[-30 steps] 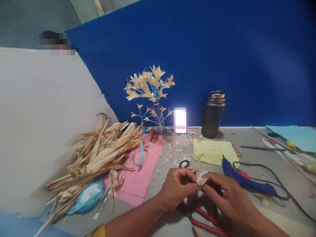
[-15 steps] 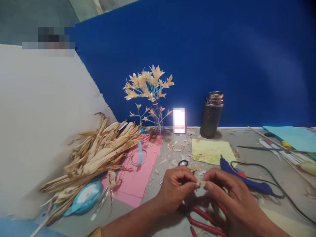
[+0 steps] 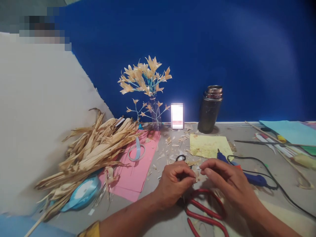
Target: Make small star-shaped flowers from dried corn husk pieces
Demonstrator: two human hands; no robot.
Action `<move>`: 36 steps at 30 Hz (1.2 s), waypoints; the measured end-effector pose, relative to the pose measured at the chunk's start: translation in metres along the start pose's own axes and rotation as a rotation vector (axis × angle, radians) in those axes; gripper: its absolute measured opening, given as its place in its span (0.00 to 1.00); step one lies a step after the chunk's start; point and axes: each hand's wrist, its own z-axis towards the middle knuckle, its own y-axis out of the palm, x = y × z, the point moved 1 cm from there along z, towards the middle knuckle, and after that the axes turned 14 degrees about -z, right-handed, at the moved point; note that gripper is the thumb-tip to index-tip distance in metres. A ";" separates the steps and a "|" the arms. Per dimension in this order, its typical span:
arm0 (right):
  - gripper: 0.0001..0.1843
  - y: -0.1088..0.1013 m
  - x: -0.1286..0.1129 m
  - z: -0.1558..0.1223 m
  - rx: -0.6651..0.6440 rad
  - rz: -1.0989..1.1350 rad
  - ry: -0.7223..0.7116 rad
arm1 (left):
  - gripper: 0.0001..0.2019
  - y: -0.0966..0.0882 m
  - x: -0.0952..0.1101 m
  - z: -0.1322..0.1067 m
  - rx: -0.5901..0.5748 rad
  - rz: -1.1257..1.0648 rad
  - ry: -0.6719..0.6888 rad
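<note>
My left hand (image 3: 176, 182) is closed in a pinch above the table. A small pale piece of corn husk barely shows at its fingertips. Just to the right hovers my right hand (image 3: 228, 182), thumb and forefinger slightly apart, with nothing visible between them. Below and between both hands lie red-handled scissors (image 3: 207, 202), their blades hidden beneath my left hand. A black ring handle (image 3: 181, 158) sticks out behind my left hand. Beyond my right hand rests a blue glue gun (image 3: 254, 178), partly covered by the fingers.
Dried corn husks (image 3: 98, 148) pile at left over pink paper (image 3: 148, 154), with a tape roll (image 3: 136, 153) and blue ribbon (image 3: 85, 194). Husk flowers (image 3: 145, 75) stand at the back beside a bright blurred object (image 3: 177, 116) and a dark flask (image 3: 209, 112). Yellow paper (image 3: 209, 144) lies ahead.
My right hand has drawn away from my left and its fingertips have parted. The left hand remains pinched. The whole view has shifted slightly, so things appear higher and further left.
</note>
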 end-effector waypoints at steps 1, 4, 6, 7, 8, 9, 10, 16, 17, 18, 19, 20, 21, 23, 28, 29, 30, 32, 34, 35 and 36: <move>0.15 0.000 -0.001 0.001 -0.034 -0.002 -0.006 | 0.04 0.000 0.000 0.000 -0.015 0.015 -0.006; 0.14 0.002 -0.004 0.003 -0.112 -0.030 -0.021 | 0.04 0.001 -0.001 0.000 -0.075 0.049 -0.019; 0.14 0.002 -0.005 0.004 -0.121 -0.044 -0.026 | 0.03 0.001 -0.001 0.000 -0.104 0.057 -0.027; 0.14 0.002 -0.005 0.004 -0.121 -0.042 -0.025 | 0.03 0.001 0.000 0.000 -0.111 0.057 -0.032; 0.13 0.002 -0.004 0.003 -0.126 -0.037 -0.023 | 0.03 0.001 0.000 0.000 -0.111 0.058 -0.037; 0.13 0.002 -0.003 0.003 -0.134 -0.030 -0.020 | 0.03 0.001 0.000 0.000 -0.110 0.058 -0.042; 0.13 0.003 -0.002 0.003 -0.142 -0.025 -0.016 | 0.03 0.001 0.000 0.000 -0.109 0.056 -0.047; 0.13 0.003 -0.003 0.002 -0.126 -0.019 -0.032 | 0.03 -0.001 -0.005 0.003 -0.074 -0.064 -0.137; 0.13 0.003 -0.003 0.002 -0.123 -0.025 -0.041 | 0.03 -0.001 -0.005 0.003 -0.061 -0.089 -0.165; 0.14 0.003 -0.004 0.002 -0.122 -0.033 -0.054 | 0.03 -0.001 -0.006 0.004 -0.050 -0.105 -0.189; 0.14 0.004 -0.004 0.003 -0.125 -0.041 -0.066 | 0.03 -0.002 -0.007 0.004 -0.046 -0.113 -0.207; 0.14 0.004 -0.004 0.003 -0.126 -0.045 -0.078 | 0.02 -0.002 -0.007 0.004 -0.046 -0.114 -0.218; 0.15 0.003 -0.004 0.004 -0.119 -0.044 -0.085 | 0.02 -0.002 -0.007 0.004 -0.048 -0.112 -0.224; 0.15 0.002 -0.002 0.004 -0.069 -0.027 -0.065 | 0.02 -0.002 -0.007 0.004 -0.042 -0.125 -0.230; 0.19 -0.003 0.002 0.002 0.040 0.051 0.079 | 0.04 -0.002 -0.005 0.005 0.024 -0.205 -0.195; 0.19 -0.004 0.003 0.002 0.023 0.070 0.069 | 0.04 -0.002 -0.004 0.005 0.037 -0.213 -0.172; 0.20 -0.003 0.003 0.002 -0.005 0.087 0.047 | 0.04 -0.002 -0.004 0.005 0.048 -0.219 -0.150; 0.20 -0.001 0.003 0.002 -0.061 0.106 0.007 | 0.05 -0.002 -0.003 0.005 0.059 -0.234 -0.118; 0.18 0.001 0.004 0.003 -0.098 0.115 0.014 | 0.06 -0.002 -0.003 0.005 0.068 -0.272 -0.123; 0.17 0.003 0.004 0.003 -0.125 0.132 0.033 | 0.07 -0.002 -0.003 0.005 0.071 -0.298 -0.132; 0.15 0.005 0.004 0.002 -0.157 0.167 0.057 | 0.08 -0.001 -0.002 0.005 0.077 -0.325 -0.137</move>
